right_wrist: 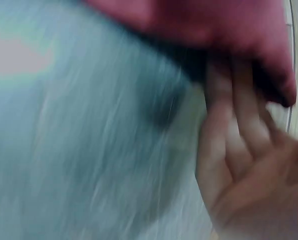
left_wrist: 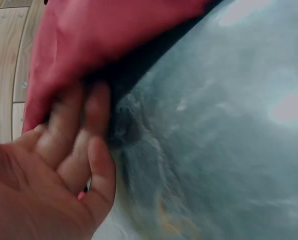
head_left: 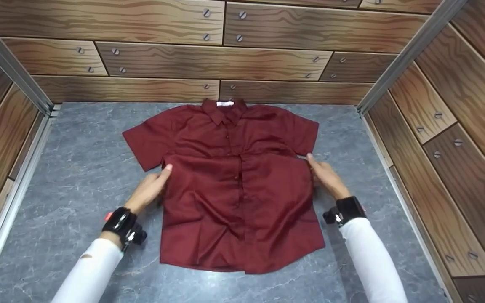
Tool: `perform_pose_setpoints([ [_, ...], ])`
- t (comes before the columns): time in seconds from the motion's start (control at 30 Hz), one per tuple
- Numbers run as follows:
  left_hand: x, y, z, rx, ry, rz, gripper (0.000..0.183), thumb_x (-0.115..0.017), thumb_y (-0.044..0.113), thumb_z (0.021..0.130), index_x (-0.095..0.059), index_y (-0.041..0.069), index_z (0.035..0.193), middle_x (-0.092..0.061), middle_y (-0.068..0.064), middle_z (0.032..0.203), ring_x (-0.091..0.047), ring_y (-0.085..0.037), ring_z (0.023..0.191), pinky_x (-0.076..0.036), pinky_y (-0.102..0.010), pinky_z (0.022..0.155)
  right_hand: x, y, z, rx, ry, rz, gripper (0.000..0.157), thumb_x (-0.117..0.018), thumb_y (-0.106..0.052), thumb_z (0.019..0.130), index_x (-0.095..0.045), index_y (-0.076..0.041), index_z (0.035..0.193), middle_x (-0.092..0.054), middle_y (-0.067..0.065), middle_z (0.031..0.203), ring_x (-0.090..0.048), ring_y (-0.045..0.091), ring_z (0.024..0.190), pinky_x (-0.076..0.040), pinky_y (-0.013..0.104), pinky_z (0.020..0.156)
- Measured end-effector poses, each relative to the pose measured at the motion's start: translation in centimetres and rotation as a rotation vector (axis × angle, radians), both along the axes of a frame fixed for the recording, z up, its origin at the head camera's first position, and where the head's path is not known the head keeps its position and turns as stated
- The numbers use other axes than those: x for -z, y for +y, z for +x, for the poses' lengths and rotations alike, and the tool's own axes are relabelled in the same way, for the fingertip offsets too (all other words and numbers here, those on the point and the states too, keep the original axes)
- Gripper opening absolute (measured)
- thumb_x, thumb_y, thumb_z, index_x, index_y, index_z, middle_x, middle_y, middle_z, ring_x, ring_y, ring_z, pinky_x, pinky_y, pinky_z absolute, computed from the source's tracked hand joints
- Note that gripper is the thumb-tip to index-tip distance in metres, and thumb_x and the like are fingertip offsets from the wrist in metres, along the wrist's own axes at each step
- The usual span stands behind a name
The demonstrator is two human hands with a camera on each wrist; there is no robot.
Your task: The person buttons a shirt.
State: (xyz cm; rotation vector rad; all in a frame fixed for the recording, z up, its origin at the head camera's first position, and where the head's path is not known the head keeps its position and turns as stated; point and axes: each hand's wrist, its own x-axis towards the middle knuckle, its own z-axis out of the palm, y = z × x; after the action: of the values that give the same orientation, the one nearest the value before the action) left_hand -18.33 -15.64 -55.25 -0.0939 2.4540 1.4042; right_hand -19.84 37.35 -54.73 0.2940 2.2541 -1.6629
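Observation:
A dark red short-sleeved button shirt (head_left: pixel 209 185) lies front up, its collar (head_left: pixel 213 111) at the far end. A crosswise fold runs below the chest, and wrinkles cross the lower front. At the shirt's left side is my left hand (head_left: pixel 152 187); its fingers (left_wrist: pixel 71 125) reach beneath the cloth, with the thumb apart from them. My right hand (head_left: pixel 326 174) is at the opposite side, fingers (right_wrist: pixel 244 115) slipped under the fabric edge. Both hands' fingers look fairly straight, and the cloth hides their tips.
The shirt lies on a grey marbled tabletop (head_left: pixel 78 168). Wood-patterned panels (head_left: pixel 162 61) close off the back and both sides. Metal rails (head_left: pixel 19 176) run along the side edges. Black wrist cameras (head_left: pixel 120 223) are strapped over the white sleeves.

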Motion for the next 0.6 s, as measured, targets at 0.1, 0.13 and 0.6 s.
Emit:
perform_pose_setpoints([
  [0.1,0.5,0.7,-1.2,-0.057,0.089,0.018,0.053,-0.049,0.057,0.105,-0.057,0.009,0.083,-0.05,0.0,0.074,-0.049,-0.015,0.069,-0.039,-0.03,0.063,0.1,-0.8,-0.6,0.054,0.1,0.117,0.046,-0.052,-0.044,0.107,-0.067,-0.003,0.094,-0.058,-0.003,0.074,-0.057,0.009,0.067,-0.05,0.028,0.064],
  [0.13,0.7,0.9,-1.5,-0.077,0.115,0.024,0.047,-0.053,0.05,0.105,-0.055,0.01,0.081,-0.048,0.001,0.072,-0.047,-0.014,0.068,-0.038,-0.029,0.063,0.1,-1.0,-0.7,0.052,0.109,0.145,0.042,-0.054,-0.04,0.107,-0.067,-0.003,0.093,-0.057,-0.004,0.074,-0.056,0.009,0.066,-0.049,0.028,0.064],
  [0.6,0.2,-1.7,-1.0,0.036,-0.176,0.121,0.045,-0.055,0.052,0.102,-0.066,0.011,0.087,-0.063,-0.001,0.072,-0.061,-0.013,0.065,-0.045,-0.026,0.056,-0.3,0.8,0.1,-0.163,-0.161,0.196,0.041,-0.06,-0.049,0.102,-0.051,-0.018,0.076,-0.043,-0.008,0.064,-0.044,0.007,0.059,-0.044,0.027,0.061],
])
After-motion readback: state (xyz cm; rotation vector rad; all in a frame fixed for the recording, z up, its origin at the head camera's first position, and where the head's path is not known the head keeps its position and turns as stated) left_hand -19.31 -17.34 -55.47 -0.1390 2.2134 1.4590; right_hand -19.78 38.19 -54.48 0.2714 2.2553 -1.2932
